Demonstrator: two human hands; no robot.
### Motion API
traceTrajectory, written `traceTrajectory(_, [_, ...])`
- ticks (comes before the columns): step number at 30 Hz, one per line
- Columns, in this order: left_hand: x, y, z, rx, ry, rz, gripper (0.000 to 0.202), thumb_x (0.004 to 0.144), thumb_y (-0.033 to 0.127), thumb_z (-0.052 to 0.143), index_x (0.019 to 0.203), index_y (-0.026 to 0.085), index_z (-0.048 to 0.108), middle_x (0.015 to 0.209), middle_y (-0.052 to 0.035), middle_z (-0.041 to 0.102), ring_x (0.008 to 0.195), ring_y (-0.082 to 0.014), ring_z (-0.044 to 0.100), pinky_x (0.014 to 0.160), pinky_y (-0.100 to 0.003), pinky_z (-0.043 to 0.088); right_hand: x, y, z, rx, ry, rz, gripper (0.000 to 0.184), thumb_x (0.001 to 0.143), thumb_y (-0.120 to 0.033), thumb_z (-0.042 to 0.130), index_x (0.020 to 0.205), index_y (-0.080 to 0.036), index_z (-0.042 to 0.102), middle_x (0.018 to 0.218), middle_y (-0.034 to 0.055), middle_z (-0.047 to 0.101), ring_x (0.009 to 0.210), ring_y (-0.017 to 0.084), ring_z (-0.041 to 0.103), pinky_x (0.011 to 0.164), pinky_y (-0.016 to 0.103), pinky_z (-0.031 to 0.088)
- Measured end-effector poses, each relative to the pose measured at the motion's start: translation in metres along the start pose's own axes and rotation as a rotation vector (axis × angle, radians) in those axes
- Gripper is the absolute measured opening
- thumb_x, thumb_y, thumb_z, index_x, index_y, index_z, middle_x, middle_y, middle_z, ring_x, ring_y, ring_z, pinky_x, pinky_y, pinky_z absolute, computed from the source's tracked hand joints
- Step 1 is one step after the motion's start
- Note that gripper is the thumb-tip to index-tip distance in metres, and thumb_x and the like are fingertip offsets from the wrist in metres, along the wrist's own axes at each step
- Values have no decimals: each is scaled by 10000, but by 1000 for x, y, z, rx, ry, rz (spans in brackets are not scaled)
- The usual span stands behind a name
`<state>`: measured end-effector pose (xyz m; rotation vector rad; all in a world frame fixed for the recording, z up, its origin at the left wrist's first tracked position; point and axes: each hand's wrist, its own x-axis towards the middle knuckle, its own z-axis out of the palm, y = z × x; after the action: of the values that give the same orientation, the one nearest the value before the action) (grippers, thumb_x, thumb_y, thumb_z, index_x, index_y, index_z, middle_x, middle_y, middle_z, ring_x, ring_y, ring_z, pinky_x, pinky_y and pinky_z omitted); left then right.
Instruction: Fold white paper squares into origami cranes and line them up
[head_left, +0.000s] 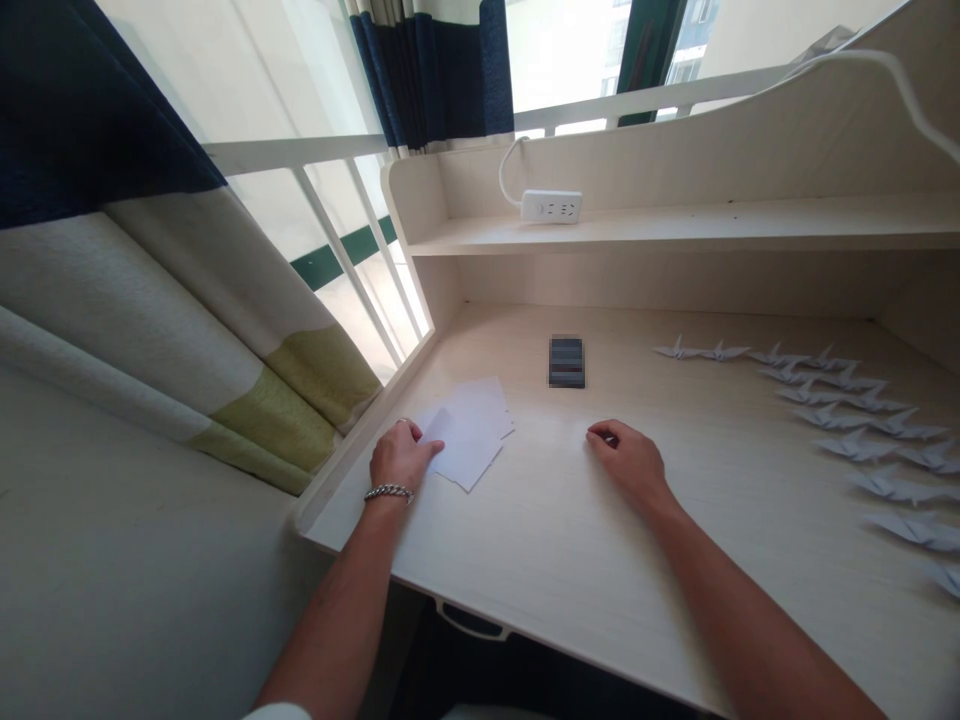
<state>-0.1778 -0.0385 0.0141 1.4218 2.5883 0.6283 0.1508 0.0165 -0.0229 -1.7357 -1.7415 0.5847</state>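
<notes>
At the left of the desk, my left hand (401, 455) has a sheet of paper (436, 428) pinched by its edge, with the near corner lifted. That sheet belongs to a loose, fanned pile of white square papers (472, 430) lying flat beside the hand. My right hand (628, 462) rests low over the desktop right of the pile, its fingers curled and thumb against the fingertips. I see nothing sticking out from them. Several folded white paper cranes (855, 445) stand in rows along the right side, well apart from both hands.
A small dark rectangular object (567, 362), blurred out, lies behind the hands on the pale desk (540, 540). The shelf (675, 222) at the back holds a white power strip (551, 206) with a cord. Curtains (247, 350) and a railing border the left side.
</notes>
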Motion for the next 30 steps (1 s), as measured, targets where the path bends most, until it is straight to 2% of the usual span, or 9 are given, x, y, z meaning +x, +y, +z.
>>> traceTrajectory(5, [-2,1,-7,-272,-8,32,255,681,434,666,723,182,679,755,-58,697,766,-228,618,688,-312,428,2,3,-1,30,3,-27,200,785,-344,549,858,-241,703,865,18,726,763,199,640,726,318,442])
traceTrajectory(10, [-7,18,-11,-530,-203,106,372,716,498,601,717,139,700,618,-30,664,546,-145,549,512,-248,381,-5,-9,-5,227,-8,-96,281,836,-396,514,886,-185,692,928,69,712,822,210,632,789,338,453])
traceTrajectory(12, [-15,33,-8,-595,-294,145,363,717,490,609,677,140,694,564,-15,636,494,-124,510,477,-235,355,-13,-18,-2,374,-106,-131,325,853,-448,506,914,-182,682,947,78,705,853,211,635,791,336,465])
traceTrajectory(15, [-31,58,2,-658,-431,207,339,744,452,603,616,149,683,506,2,597,469,-111,496,470,-224,351,-23,-28,5,642,-342,-5,381,817,-491,560,1030,-183,631,932,79,699,731,191,655,588,289,487])
traceTrajectory(19, [-48,80,19,-710,-567,261,296,762,414,602,651,155,693,511,5,605,477,-115,526,482,-223,376,-29,-25,2,768,-298,135,298,729,-438,680,793,-151,633,608,22,643,540,130,586,502,234,448])
traceTrajectory(21, [-49,82,25,-724,-564,261,247,747,385,630,716,150,701,541,0,629,505,-122,555,509,-227,404,-32,-18,-6,797,-255,184,275,708,-409,703,734,-144,632,532,8,618,480,104,542,488,222,436])
traceTrajectory(26, [-43,77,36,-742,-394,233,247,754,384,641,779,141,680,641,-34,683,577,-144,609,588,-267,484,-44,-1,-23,879,-128,347,230,673,-322,736,770,-137,638,552,25,653,494,107,575,470,200,444])
traceTrajectory(28, [-49,76,39,-676,-331,285,229,757,361,646,847,154,689,694,-39,695,635,-164,633,635,-296,510,-50,3,-25,891,-66,398,228,674,-295,729,808,-145,621,574,20,661,518,115,603,469,193,453])
traceTrajectory(30, [-63,78,44,-578,-269,429,204,747,271,659,930,186,690,846,-45,704,735,-180,650,699,-328,529,-55,4,-27,903,-24,429,223,687,-277,710,834,-151,599,595,16,665,539,119,624,475,191,468])
